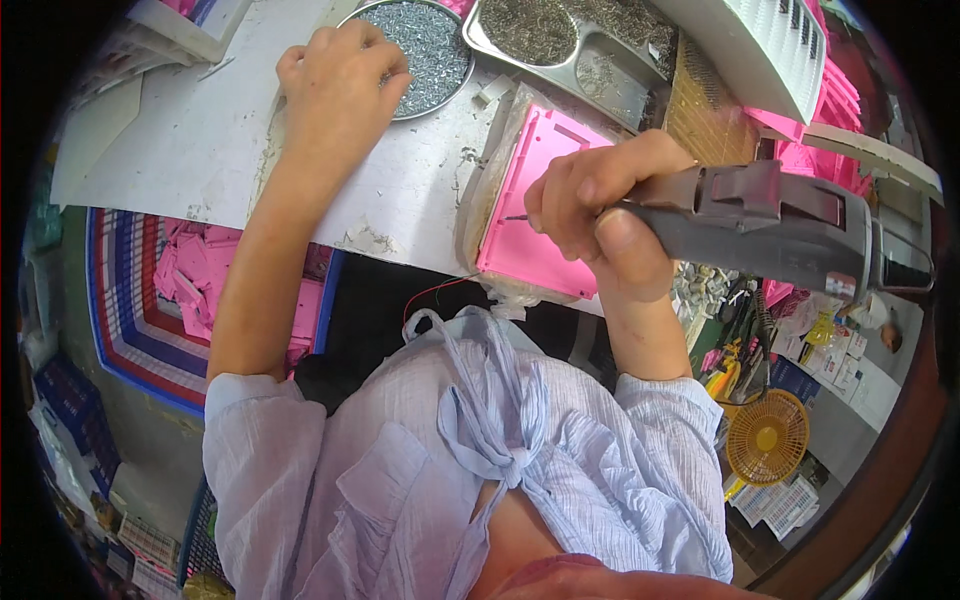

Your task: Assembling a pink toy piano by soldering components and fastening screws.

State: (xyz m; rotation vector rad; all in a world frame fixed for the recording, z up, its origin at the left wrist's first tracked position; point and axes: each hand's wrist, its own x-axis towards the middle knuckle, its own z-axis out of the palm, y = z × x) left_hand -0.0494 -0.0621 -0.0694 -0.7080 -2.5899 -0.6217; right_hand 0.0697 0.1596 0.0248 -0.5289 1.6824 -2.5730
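Note:
My left hand (pixel 340 85) rests at the left rim of a round metal dish (pixel 470 75) heaped with small silver screws (pixel 425 50). Its fingers are curled; their tips are turned away, so anything pinched in them is too hidden to name. My right hand (pixel 610 200) is closed around a dark grey electric screwdriver (pixel 760 230), held nearly level with its thin bit pointing left. Below that bit lies a flat pink plastic panel (pixel 530 245) with raised edges, seated on a plastic-wrapped block (pixel 480 205) near the table's front edge.
A metal tray (pixel 600 85) with small brassy parts stands at the back. White plastic housings (pixel 765 50) and pink parts (pixel 840 100) crowd the right. Left of my lap, a blue-rimmed basket (pixel 105 300) holds pink pieces. A yellow basket (pixel 768 437) sits low right.

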